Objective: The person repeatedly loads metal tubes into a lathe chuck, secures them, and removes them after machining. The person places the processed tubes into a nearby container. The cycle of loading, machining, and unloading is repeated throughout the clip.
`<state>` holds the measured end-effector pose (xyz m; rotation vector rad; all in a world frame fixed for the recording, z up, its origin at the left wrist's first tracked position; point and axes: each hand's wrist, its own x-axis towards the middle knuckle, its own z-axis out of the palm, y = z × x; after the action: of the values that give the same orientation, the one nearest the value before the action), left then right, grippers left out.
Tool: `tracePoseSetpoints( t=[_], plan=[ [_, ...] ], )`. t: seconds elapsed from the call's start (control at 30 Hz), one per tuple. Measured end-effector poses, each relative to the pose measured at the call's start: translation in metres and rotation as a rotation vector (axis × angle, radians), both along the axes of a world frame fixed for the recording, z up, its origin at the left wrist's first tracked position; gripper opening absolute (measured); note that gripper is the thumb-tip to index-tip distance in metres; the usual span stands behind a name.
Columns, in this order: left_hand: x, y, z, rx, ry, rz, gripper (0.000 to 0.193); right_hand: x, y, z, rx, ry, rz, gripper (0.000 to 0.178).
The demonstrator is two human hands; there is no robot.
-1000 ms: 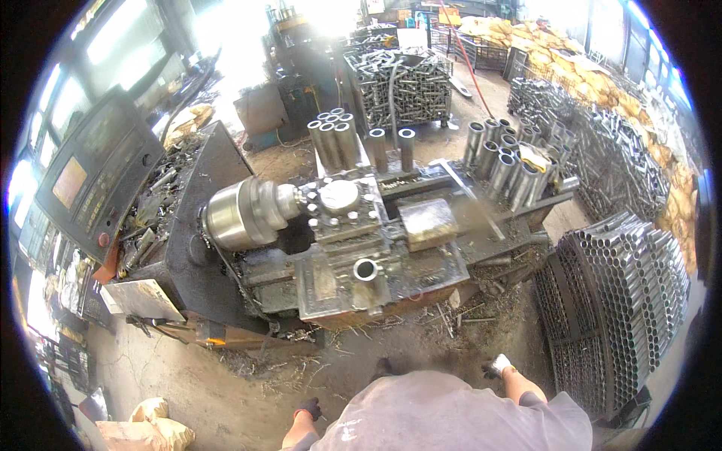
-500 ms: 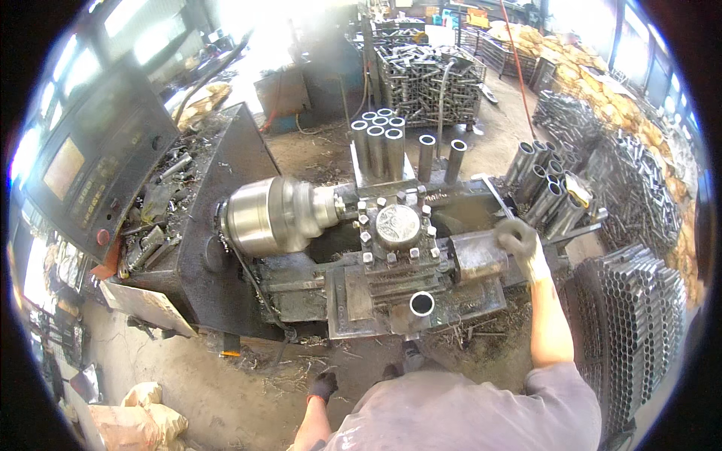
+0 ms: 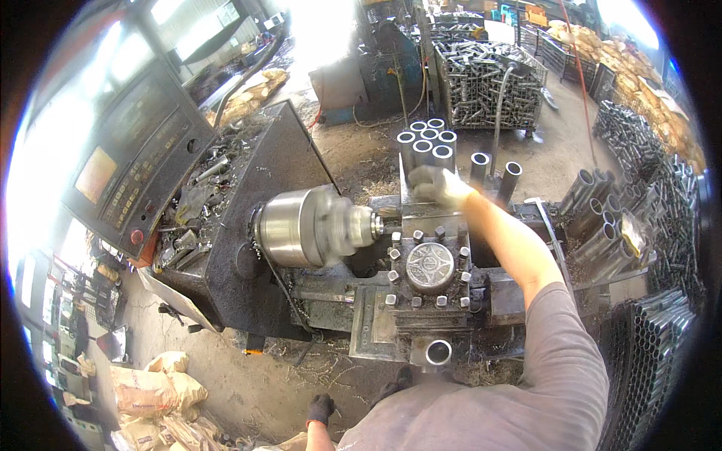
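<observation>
My right hand (image 3: 444, 186), in a pale glove smeared by motion, reaches over the lathe to the front of a cluster of upright steel tubes (image 3: 426, 135). Whether it touches them or holds anything cannot be made out. Below it sits the square tool post (image 3: 430, 267) with bolts around its round cap. To its left, the lathe chuck (image 3: 289, 228) has a blurred front part (image 3: 342, 228). My left hand (image 3: 321, 408), in a dark glove, hangs low in front of the machine, away from the tubes; its fingers are too dark to read. One tube end (image 3: 438, 352) faces up at the lathe's near side.
Two separate tubes (image 3: 479, 167) stand right of the cluster, and more lean in a group (image 3: 602, 218) farther right. A control panel (image 3: 131, 158) rises at the left. Stacked tubes (image 3: 654, 353) stand at the right, and a wire cage of metal parts (image 3: 489, 83) behind.
My right hand has moved left and away from me, from the lathe's right side to the tube cluster. The whole view has shifted, placing the machine farther right. My left hand stays low.
</observation>
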<state>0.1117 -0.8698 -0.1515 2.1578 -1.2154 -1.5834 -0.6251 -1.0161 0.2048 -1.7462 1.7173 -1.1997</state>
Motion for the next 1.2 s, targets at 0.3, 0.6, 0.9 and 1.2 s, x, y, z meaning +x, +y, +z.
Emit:
tracePoseSetpoints(
  t=[0.3,0.6,0.9,1.2],
  plan=[
    [-0.013,-0.113,0.123,-0.833,-0.170,0.556,0.054,0.037,0.028,0.069,0.484,0.472,0.138,0.042],
    [0.022,-0.157,0.132,-1.004,-0.484,0.268,0.047,0.048,0.021,0.081,0.454,0.641,0.172,0.036],
    [0.053,-0.163,0.087,-0.400,0.849,0.745,0.036,0.088,-0.018,0.067,0.631,0.626,0.239,0.039],
    [0.015,0.007,-0.094,-0.193,-0.518,-1.000,0.044,0.090,-0.066,0.032,0.656,0.563,0.396,0.052]
  ],
)
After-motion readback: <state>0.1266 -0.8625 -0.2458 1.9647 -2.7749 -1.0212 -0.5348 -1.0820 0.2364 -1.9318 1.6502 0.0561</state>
